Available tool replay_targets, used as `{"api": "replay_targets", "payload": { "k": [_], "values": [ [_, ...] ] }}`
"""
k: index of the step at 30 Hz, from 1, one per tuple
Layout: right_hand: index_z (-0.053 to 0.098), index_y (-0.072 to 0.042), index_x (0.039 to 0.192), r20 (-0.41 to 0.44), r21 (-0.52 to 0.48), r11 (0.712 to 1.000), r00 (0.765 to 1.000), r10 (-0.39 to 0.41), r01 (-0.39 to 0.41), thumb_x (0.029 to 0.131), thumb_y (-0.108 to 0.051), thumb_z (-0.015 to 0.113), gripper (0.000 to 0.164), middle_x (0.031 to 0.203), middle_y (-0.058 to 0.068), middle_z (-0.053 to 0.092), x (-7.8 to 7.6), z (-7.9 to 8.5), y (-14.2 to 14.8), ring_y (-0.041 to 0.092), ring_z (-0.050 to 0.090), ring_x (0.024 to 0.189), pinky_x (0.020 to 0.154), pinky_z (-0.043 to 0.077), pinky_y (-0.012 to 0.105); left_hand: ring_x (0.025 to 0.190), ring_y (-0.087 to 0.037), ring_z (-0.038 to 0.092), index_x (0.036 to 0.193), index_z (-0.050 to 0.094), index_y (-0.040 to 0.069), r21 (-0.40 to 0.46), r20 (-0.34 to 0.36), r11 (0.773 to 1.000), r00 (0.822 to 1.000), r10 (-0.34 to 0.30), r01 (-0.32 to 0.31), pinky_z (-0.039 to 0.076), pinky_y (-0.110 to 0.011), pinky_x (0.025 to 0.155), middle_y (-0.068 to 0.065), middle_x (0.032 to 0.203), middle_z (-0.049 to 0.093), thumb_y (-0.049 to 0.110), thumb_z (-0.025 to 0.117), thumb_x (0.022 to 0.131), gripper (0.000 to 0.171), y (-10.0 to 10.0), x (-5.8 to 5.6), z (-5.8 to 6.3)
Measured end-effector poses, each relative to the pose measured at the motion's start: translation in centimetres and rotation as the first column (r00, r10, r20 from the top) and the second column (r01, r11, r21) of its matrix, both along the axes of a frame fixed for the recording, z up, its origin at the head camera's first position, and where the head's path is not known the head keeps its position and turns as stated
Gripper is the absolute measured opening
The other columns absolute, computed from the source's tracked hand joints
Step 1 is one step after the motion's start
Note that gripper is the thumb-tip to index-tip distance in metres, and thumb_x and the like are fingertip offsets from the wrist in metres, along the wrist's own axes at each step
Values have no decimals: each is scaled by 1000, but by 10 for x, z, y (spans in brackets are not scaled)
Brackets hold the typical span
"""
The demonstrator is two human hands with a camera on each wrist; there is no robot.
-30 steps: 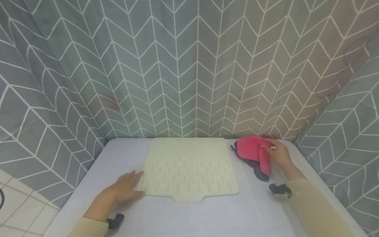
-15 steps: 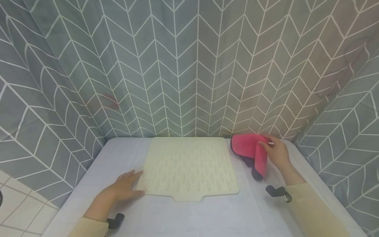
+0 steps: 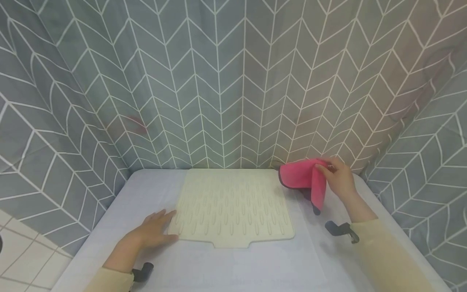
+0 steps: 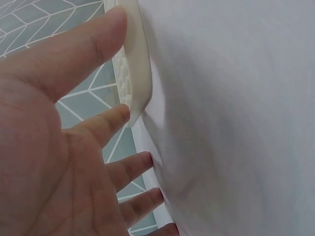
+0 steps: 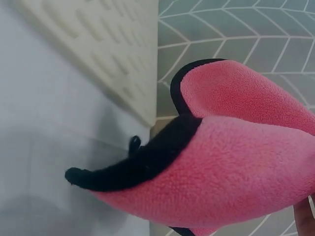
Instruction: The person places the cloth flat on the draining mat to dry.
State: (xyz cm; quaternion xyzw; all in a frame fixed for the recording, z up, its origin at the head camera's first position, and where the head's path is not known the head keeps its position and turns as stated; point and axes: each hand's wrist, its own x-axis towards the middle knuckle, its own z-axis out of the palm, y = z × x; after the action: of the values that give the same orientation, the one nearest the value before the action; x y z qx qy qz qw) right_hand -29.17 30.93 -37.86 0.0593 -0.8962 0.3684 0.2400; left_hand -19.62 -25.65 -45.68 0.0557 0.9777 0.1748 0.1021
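A pink plush cloth [image 3: 300, 172] with dark edging hangs folded from my right hand [image 3: 341, 180], which pinches it near its top at the back right of the table. In the right wrist view the cloth [image 5: 246, 172] fills much of the frame, and only a bit of a finger shows at the right edge. My left hand [image 3: 151, 232] lies with fingers spread at the left edge of a cream ribbed mat [image 3: 233, 202]. The left wrist view shows the thumb and index fingertip at the corner of the mat [image 4: 138, 64], the other fingertips at the white tabletop.
The table [image 3: 270, 267] has a white cover. Behind it and on both sides hangs a grey curtain [image 3: 233, 81] with a white chevron pattern. White floor tiles [image 3: 22, 255] show at the lower left.
My right hand has lifted the pink cloth and shifted it slightly left, so it now hangs more freely above the table. The left hand and the mat have stayed put.
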Motion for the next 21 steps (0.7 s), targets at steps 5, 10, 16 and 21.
{"api": "replay_targets", "payload": {
  "k": [5,10,16,21],
  "values": [
    [65,-1,128,-29,-14,1000,999,19,-20,96,-26,70,41,123,25,62,-1,10,-8,47,60,115,96,49,60,140,-60,21,151,41,5,6,-1,1000,1000,-10,10,22,-77,107,-35,154,29,58,74,78,96,1,1,3],
    [68,0,122,-66,-37,998,996,53,-56,95,-23,71,35,121,25,64,-5,20,-19,45,61,112,96,50,59,140,-61,22,151,41,5,7,1,1000,1000,-22,22,21,-77,107,-35,154,29,58,74,79,96,1,1,5],
    [71,-1,117,-110,-60,994,990,87,-94,93,-20,73,30,113,22,68,-12,29,-35,42,66,106,92,53,56,139,-61,21,151,41,5,14,1,1000,1000,-15,15,21,-77,107,-36,154,29,59,74,78,97,0,0,4],
    [71,-2,117,-98,-78,989,988,120,-128,94,-19,73,29,111,20,69,-16,33,-50,38,67,104,87,57,35,140,-60,21,152,41,6,-2,0,1000,1000,-6,6,21,-76,107,-35,154,29,61,73,77,98,-1,-2,-2]
  ]
}}
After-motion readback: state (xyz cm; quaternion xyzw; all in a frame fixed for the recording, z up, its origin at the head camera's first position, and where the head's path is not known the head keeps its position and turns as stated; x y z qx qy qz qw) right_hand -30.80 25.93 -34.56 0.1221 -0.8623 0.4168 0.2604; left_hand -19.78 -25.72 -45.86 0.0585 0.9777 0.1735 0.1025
